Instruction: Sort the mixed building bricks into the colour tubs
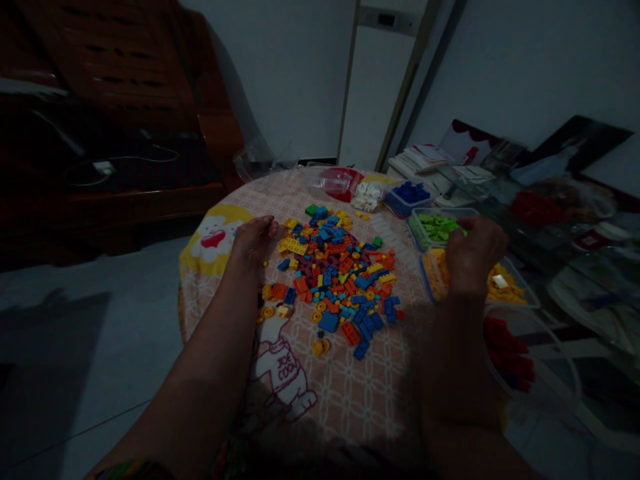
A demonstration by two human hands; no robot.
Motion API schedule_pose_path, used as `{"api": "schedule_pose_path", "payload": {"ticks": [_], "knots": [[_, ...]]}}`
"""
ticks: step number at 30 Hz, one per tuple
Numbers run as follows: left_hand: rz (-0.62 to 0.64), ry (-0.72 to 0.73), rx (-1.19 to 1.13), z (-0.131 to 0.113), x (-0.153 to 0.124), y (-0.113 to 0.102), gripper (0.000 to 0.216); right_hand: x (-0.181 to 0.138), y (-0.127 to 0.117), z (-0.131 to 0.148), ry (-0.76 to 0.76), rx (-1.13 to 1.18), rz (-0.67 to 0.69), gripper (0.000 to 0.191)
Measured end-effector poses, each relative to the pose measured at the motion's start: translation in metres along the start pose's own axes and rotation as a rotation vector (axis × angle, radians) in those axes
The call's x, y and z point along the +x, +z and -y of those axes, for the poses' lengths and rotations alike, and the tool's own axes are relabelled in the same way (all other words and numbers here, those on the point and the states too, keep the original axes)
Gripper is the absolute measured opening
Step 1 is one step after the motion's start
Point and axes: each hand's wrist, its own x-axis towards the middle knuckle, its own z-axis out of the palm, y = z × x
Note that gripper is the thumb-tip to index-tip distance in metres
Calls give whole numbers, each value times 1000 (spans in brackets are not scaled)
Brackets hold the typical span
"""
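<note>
Laterally, I find the multicoloured plastic-brick pile (336, 249) between the curled left hand (255, 239), just beside it, and the farther right hand (475, 252) at the clear plastic box (414, 230) of lime-green bricks (436, 228), both grips indeterminable.

Toy bricks (328, 275) on patterned tablecloth (350, 387)

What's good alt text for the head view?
A person's left hand beside a pile of mixed toy bricks on a patterned tablecloth; right hand at boxed green bricks and yellow bricks. White bricks, blue bricks and red bricks sit nearby.
</note>
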Motion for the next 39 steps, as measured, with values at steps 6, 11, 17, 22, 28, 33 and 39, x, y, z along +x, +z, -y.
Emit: {"api": "schedule_pose_path", "payload": {"ticks": [6, 11, 17, 22, 28, 33, 39], "knots": [[-11, -3, 37, -1, 0, -2, 13, -10, 24, 36, -163, 217, 251, 29], [-13, -7, 20, -4, -7, 1, 18, -36, 53, 63, -307, 321, 470, 28], [87, 16, 157, 2, -8, 1, 6, -74, 68, 102, -626, 509, 708, 31], [101, 52, 166, 3, -9, -1, 6, -116, 64, 139, -849, 635, 827, 40], [138, 90, 231, 5, -8, -2, 16, -137, 66, 149, -944, 595, 907, 23], [157, 89, 296, 7, -8, -2, 22, -106, 65, 136, -749, 593, 776, 23], [172, 85, 347, 7, -10, -1, 22, -61, 66, 82, -390, 152, 581, 33]]}}
